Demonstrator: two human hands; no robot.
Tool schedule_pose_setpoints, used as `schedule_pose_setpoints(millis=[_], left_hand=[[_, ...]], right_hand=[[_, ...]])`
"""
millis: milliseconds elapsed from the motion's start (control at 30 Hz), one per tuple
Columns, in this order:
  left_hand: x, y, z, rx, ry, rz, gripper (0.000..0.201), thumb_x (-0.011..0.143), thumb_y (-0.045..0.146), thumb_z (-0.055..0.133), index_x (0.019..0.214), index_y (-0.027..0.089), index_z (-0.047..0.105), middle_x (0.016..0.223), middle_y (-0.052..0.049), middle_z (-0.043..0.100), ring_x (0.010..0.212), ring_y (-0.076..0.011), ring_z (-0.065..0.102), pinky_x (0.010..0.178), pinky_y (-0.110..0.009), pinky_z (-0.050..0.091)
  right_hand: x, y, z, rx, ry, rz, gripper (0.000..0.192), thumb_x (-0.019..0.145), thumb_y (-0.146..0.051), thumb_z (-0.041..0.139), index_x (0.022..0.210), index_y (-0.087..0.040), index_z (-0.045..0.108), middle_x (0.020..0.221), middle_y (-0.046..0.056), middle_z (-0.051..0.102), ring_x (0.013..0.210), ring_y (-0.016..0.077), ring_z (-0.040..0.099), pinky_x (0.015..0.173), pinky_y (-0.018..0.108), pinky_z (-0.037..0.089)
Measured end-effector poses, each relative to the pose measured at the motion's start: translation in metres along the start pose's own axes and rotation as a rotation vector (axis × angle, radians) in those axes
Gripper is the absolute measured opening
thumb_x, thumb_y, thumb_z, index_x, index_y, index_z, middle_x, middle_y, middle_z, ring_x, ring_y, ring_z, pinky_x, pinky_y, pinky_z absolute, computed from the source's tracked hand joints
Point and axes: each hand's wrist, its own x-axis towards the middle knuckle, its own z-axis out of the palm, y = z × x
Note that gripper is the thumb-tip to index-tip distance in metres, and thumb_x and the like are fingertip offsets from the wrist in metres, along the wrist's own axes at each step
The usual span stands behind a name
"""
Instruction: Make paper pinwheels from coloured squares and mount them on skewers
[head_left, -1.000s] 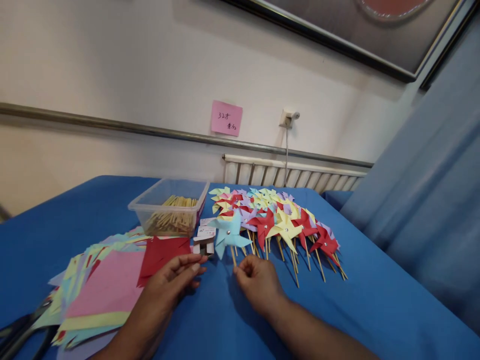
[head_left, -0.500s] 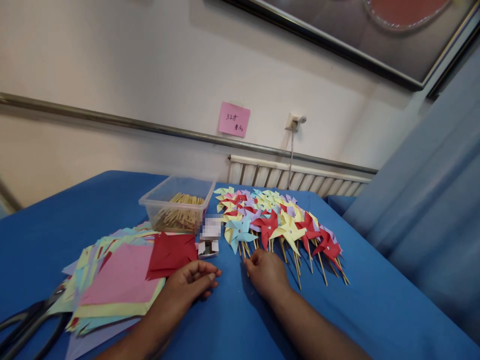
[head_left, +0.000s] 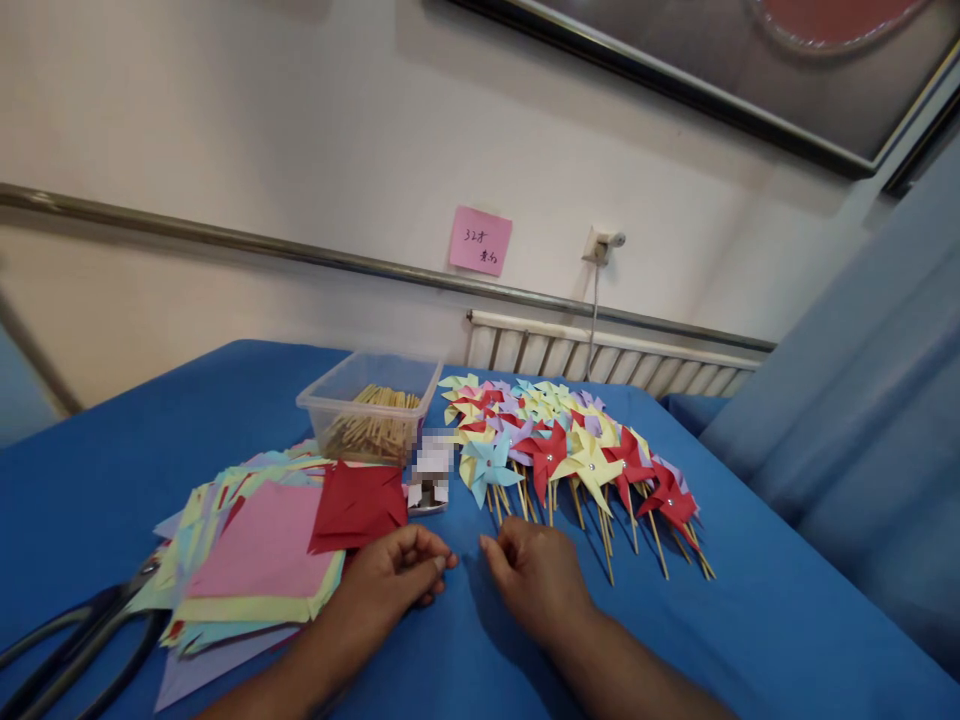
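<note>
My left hand [head_left: 409, 572] hovers low over the blue cloth, beside the red paper squares [head_left: 360, 508]. Its fingers are curled, with thumb and fingertips close together. Anything between them is too small to make out. Opposite it, my right hand [head_left: 538, 578] is loosely closed, thumb pointing left, and nothing shows in it. Just beyond my right hand lies a light blue paper pinwheel [head_left: 488, 464] on a thin stick. It is at the near edge of a spread of red, yellow and purple pinwheels [head_left: 592, 466]. A small open box [head_left: 430, 490] stands between the papers and pinwheels.
A clear plastic tub [head_left: 367, 408] holds many thin wooden sticks [head_left: 375, 425]. Stacked coloured paper [head_left: 259, 540] lies at left, with black-handled scissors [head_left: 101, 625] beside it. Behind the blue-covered table [head_left: 247, 385] are a radiator [head_left: 559, 352] and a wall rail.
My right hand has drawn back toward me, away from the light blue pinwheel's stick, which it was touching before. My left hand has barely moved. The view has shifted slightly.
</note>
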Motion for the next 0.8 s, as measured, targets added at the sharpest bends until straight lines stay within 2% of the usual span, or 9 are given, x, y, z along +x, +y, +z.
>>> schedule_pose_setpoints(millis=[133, 233, 300, 500, 700, 800], left_hand=[[0.001, -0.01, 0.0, 0.104, -0.09, 0.066, 0.016, 0.067, 0.033, 0.065, 0.065, 0.018, 0.059, 0.06, 0.002, 0.06, 0.054, -0.0134, 0.054, 0.055, -0.025, 0.041], [-0.003, -0.009, -0.001, 0.229, -0.094, 0.13, 0.018, 0.071, 0.035, 0.063, 0.066, 0.018, 0.06, 0.061, 0.002, 0.058, 0.058, -0.0148, 0.054, 0.057, -0.026, 0.04], [-0.007, -0.005, -0.001, 0.295, -0.086, 0.154, 0.018, 0.073, 0.035, 0.061, 0.068, 0.018, 0.061, 0.062, 0.001, 0.059, 0.06, -0.0153, 0.053, 0.057, -0.026, 0.04], [-0.014, 0.005, -0.002, 0.38, -0.054, 0.186, 0.015, 0.077, 0.032, 0.057, 0.07, 0.019, 0.06, 0.063, 0.001, 0.058, 0.061, -0.0157, 0.052, 0.056, -0.025, 0.038], [-0.018, 0.018, -0.007, 0.503, -0.005, 0.224, 0.013, 0.077, 0.03, 0.056, 0.069, 0.02, 0.058, 0.06, 0.003, 0.054, 0.057, -0.0143, 0.049, 0.055, -0.024, 0.036], [-0.02, 0.024, -0.014, 0.567, 0.076, 0.267, 0.014, 0.077, 0.032, 0.056, 0.07, 0.022, 0.06, 0.057, 0.004, 0.054, 0.055, -0.0147, 0.049, 0.054, -0.024, 0.035]], right_hand=[[-0.019, -0.013, 0.008, 0.092, -0.134, -0.178, 0.029, 0.09, -0.035, 0.047, 0.069, -0.02, 0.06, 0.064, 0.001, 0.066, 0.056, 0.0123, 0.056, 0.051, 0.025, 0.026], [-0.027, -0.017, 0.012, 0.141, -0.257, -0.359, 0.021, 0.086, -0.03, 0.051, 0.07, -0.02, 0.06, 0.068, 0.0, 0.068, 0.059, 0.0122, 0.057, 0.054, 0.024, 0.029], [-0.028, -0.017, 0.013, 0.174, -0.328, -0.424, 0.018, 0.084, -0.029, 0.054, 0.069, -0.02, 0.06, 0.069, 0.0, 0.068, 0.06, 0.0122, 0.057, 0.054, 0.023, 0.031], [-0.024, -0.012, 0.013, 0.294, -0.369, -0.37, 0.018, 0.087, -0.027, 0.05, 0.077, -0.02, 0.062, 0.072, 0.0, 0.068, 0.062, 0.011, 0.057, 0.055, 0.02, 0.036], [-0.027, -0.007, 0.013, 0.323, -0.387, -0.345, 0.014, 0.086, -0.025, 0.052, 0.082, -0.02, 0.065, 0.075, 0.0, 0.069, 0.066, 0.0113, 0.06, 0.059, 0.019, 0.039], [-0.027, -0.006, 0.011, 0.331, -0.397, -0.34, 0.014, 0.086, -0.025, 0.052, 0.084, -0.02, 0.065, 0.077, 0.0, 0.069, 0.068, 0.0115, 0.061, 0.061, 0.019, 0.04]])
